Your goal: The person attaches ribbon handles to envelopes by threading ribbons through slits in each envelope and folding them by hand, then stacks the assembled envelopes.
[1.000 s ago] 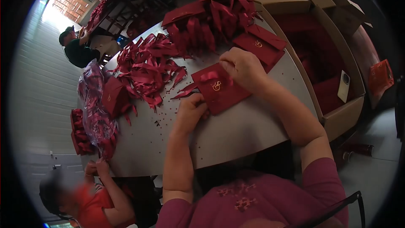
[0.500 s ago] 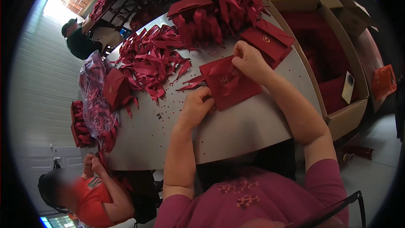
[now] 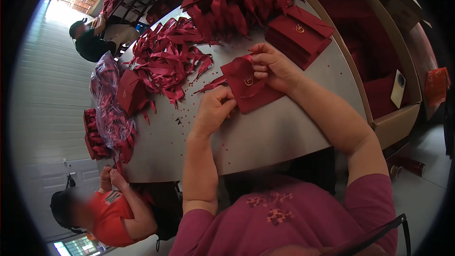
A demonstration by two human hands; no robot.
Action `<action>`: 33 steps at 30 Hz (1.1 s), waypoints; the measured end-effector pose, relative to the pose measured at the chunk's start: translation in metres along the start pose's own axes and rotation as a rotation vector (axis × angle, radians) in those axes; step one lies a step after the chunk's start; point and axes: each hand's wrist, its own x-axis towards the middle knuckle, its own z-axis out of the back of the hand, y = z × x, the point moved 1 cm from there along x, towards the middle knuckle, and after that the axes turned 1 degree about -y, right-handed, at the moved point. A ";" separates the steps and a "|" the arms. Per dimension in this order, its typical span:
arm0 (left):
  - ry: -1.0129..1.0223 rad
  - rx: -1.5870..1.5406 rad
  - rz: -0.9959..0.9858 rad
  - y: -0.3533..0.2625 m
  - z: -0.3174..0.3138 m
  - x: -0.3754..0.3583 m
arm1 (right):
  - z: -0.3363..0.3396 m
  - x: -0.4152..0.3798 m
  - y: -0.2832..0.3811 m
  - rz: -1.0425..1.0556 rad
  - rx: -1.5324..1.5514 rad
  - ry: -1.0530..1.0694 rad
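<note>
A small dark red paper gift bag (image 3: pixel 259 100) with a gold logo lies flat on the metal table in front of me. My left hand (image 3: pixel 214 110) is closed at the bag's left edge, fingers curled, with the thumb side against it. Over its upper right part, my right hand (image 3: pixel 276 68) is closed, pinching the bag's red ribbon (image 3: pixel 245 59); the ribbon loops across the logo. Loose ribbon ends (image 3: pixel 212 85) stick out beyond the left side. Just past my right hand lies a stack of similar bags (image 3: pixel 297 35).
A heap of red ribbons (image 3: pixel 166 59) and ribboned bags (image 3: pixel 208 0) cover the table's far side. A plastic-wrapped bundle (image 3: pixel 110 104) is at left. An open cardboard box (image 3: pixel 393 130), with a phone (image 3: pixel 398 89), stands at right. A person in orange (image 3: pixel 118 215) sits at left.
My right hand has shifted up and left over the bag, its fingers more curled. The ribbon now arcs across the bag's front. The left hand stays at the bag's left edge.
</note>
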 end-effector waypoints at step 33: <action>0.070 0.587 -0.376 -0.024 0.009 0.009 | 0.002 0.005 0.000 -0.071 0.047 0.136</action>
